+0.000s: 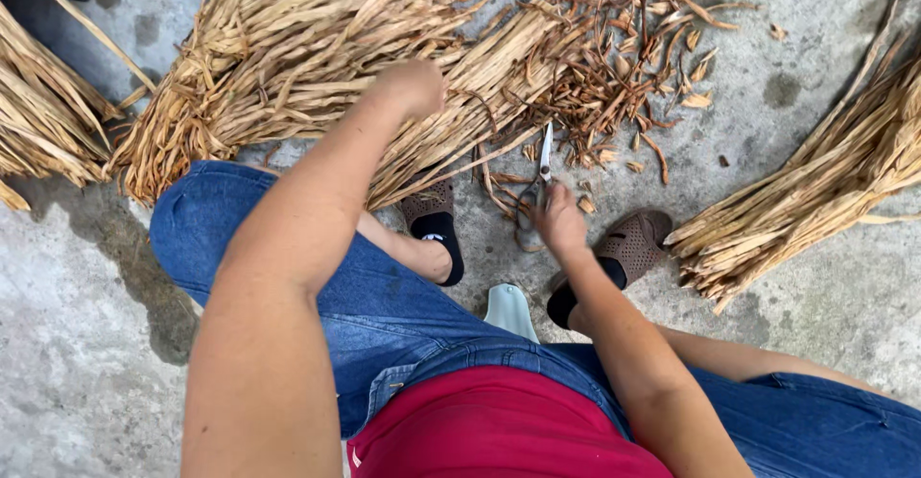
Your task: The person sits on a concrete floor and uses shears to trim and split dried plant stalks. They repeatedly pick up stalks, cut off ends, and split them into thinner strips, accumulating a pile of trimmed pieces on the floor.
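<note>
Scissors (pixel 539 183) gripped by right hand (pixel 558 221); left hand (pixel 414 85) clutches dried leaves (pixel 288 46).

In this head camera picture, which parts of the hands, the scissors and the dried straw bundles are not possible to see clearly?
- Left hand fingers: buried in the dried tan straw bundle.
- Silver scissors handles: covered by the right hand.
- Straw bundle on the right: cut off by the frame edge.
- Pale seat: mostly behind the blue jeans.

An outdoor work yard: bare stained concrete floor (pixel 77 344), bundles of dried leaf strips (pixel 288 46) at twelve and three o'clock, brown trimmings (pixel 624 66) scattered.
</note>
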Available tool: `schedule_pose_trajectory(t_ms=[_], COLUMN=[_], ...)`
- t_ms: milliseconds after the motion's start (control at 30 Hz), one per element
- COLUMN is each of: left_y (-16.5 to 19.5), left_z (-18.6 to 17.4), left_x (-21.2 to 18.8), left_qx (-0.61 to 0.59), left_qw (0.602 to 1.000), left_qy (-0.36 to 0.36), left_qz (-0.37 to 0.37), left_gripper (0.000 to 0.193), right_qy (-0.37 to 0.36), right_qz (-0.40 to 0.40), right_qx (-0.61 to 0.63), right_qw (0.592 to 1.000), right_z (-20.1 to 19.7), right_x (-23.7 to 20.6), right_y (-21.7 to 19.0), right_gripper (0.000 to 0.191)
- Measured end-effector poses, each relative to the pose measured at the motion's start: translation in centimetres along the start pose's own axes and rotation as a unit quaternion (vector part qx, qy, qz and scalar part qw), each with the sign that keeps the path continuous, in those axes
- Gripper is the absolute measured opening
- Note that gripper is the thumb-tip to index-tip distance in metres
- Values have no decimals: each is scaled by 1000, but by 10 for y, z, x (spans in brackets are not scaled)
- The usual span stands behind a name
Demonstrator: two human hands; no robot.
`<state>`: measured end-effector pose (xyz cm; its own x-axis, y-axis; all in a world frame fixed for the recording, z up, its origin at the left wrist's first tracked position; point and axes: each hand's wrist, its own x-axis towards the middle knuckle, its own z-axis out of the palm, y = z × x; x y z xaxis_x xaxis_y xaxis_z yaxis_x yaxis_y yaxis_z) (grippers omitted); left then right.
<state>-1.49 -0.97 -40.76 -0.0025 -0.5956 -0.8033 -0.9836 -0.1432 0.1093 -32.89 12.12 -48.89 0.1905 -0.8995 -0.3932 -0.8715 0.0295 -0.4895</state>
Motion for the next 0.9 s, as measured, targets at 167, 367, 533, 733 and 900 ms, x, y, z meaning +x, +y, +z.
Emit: schedule_pose_trajectory(t_ms=[167, 367, 533, 733, 900], left_y=[-14, 5, 41, 68, 72], left_z=[26, 12, -18, -45, -33], left_x=[13, 48, 73, 76, 45], left_qx=[22, -23, -43, -30, -16], left_qw=[1000, 987, 974, 979, 979], left_qy=[-3, 148, 211, 202, 199], left_qz=[10, 50, 75, 29, 42], left_gripper=[29, 24, 36, 45, 29], right_qy=[-117, -127, -82, -82, -67], right_qz=[20, 83, 56, 72, 60], right_qx=[-81, -107, -80, -47, -15], right_qw=[990, 983, 992, 993, 996], right_z=[9, 5, -4, -26, -34], right_x=[-3, 20, 51, 74, 56], right_y=[-11, -31, -36, -50, -51], right_gripper=[60, 68, 57, 46, 47])
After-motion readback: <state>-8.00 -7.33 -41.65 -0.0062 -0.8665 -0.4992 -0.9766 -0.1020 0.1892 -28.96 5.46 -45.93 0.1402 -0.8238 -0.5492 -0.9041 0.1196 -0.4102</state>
